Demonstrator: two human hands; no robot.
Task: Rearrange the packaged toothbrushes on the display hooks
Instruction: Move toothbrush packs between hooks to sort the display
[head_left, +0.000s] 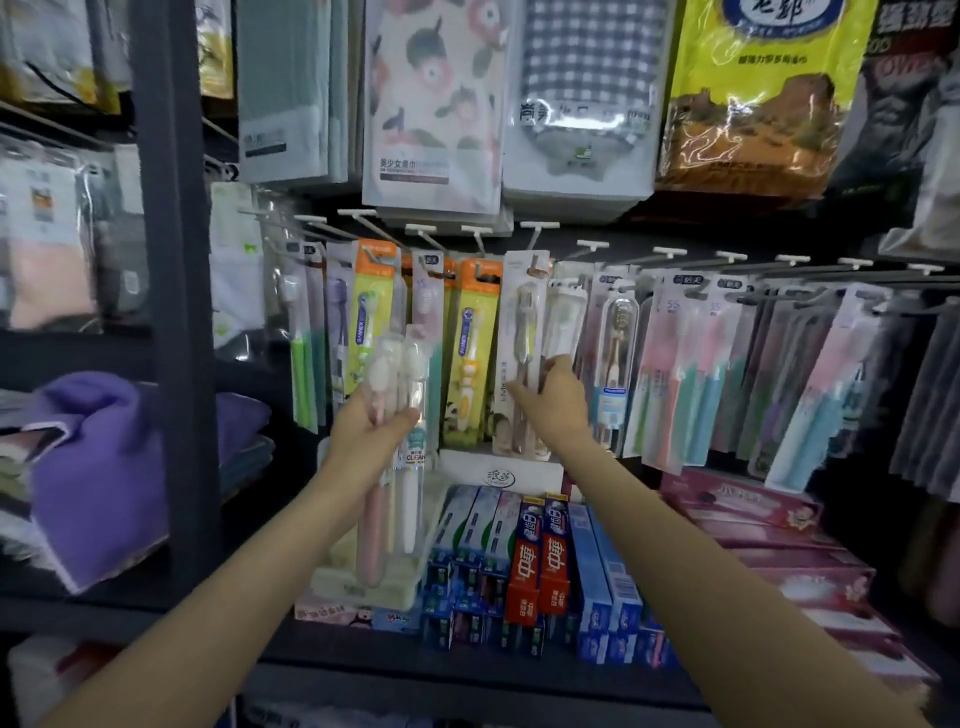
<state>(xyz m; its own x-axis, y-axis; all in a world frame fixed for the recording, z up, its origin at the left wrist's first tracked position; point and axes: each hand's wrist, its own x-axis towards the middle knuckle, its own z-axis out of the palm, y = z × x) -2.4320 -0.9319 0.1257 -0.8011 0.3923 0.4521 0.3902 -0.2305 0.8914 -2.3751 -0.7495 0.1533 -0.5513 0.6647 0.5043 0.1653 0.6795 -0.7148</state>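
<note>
Packaged toothbrushes hang in a row from white-tipped display hooks across the middle of the rack. My left hand grips a clear pack of pink and white toothbrushes off the hooks, in front of the orange-topped children's packs. My right hand holds the lower part of a tall white toothbrush pack that hangs on a hook near the rack's middle. Pink and teal packs fill the hooks to the right.
Toothpaste boxes stand on the shelf below the hooks, with pink boxes to their right. Packaged towels hang above. A dark upright post and folded purple cloth lie at left.
</note>
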